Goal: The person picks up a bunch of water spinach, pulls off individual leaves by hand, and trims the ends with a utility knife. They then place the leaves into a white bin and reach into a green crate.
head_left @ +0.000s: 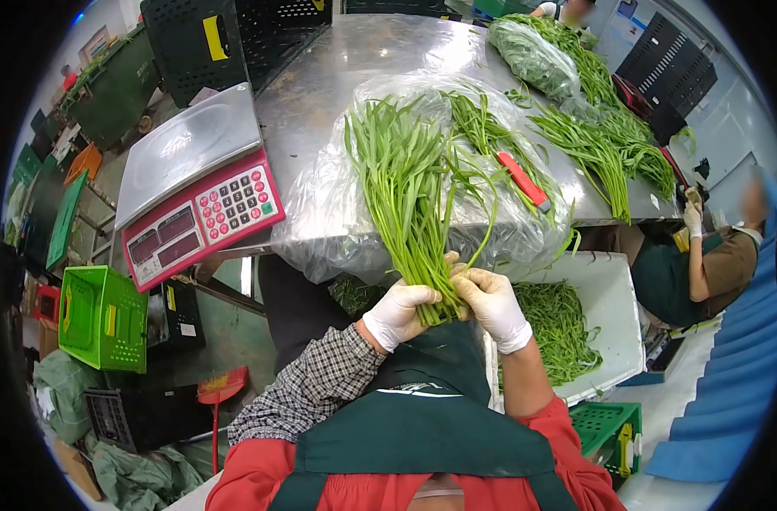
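A bunch of water spinach (pixel 405 204), with long green stems and narrow leaves, lies over the table's front edge, its cut ends toward me. My left hand (pixel 403 315), in a white glove, is wrapped around the lower stems. On the other side of the same stem ends, my right hand (pixel 495 308), also gloved, pinches with thumb and fingers. Under the leaves spreads a clear plastic bag (pixel 320 200). A red-handled cutter (pixel 523 180) rests on the plastic, beside some loose stems (pixel 482 128).
Left on the metal table (pixel 363 51) stands a red scale (pixel 201 204). More greens (pixel 588 153) lie at right. A white foam box (pixel 614 341) with trimmings sits below, right of my lap. A co-worker (pixel 703 264) sits at far right. Green crate (pixel 107 319) at left.
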Action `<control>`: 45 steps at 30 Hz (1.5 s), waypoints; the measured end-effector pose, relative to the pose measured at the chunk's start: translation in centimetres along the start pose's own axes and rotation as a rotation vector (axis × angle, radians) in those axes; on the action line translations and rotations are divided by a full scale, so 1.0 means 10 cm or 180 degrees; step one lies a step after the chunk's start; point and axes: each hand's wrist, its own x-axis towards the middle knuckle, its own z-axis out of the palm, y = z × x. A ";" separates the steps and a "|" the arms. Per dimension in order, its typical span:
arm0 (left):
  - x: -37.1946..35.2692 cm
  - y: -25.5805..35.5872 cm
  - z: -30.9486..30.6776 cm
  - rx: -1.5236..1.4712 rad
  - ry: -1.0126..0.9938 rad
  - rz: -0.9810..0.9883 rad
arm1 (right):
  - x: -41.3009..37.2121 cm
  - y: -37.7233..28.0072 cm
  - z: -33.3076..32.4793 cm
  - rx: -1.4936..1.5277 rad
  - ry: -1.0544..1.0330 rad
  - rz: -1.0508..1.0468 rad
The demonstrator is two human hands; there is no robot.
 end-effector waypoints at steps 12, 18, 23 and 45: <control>-0.01 0.03 0.08 0.0300 0.0197 0.0022 | 0.16 -0.04 -0.04 -0.0108 -0.0189 0.0164; 0.00 0.00 -0.01 0.0344 0.0093 0.0000 | 0.17 -0.05 0.04 -0.0543 -0.0089 -0.0095; 0.02 0.00 0.01 0.0495 0.0159 -0.0024 | 0.22 -0.01 0.04 -0.0346 -0.0014 -0.0184; 0.01 -0.03 -0.15 -0.0357 -0.0130 -0.0044 | 0.25 0.07 -0.02 0.0721 0.0025 -0.0180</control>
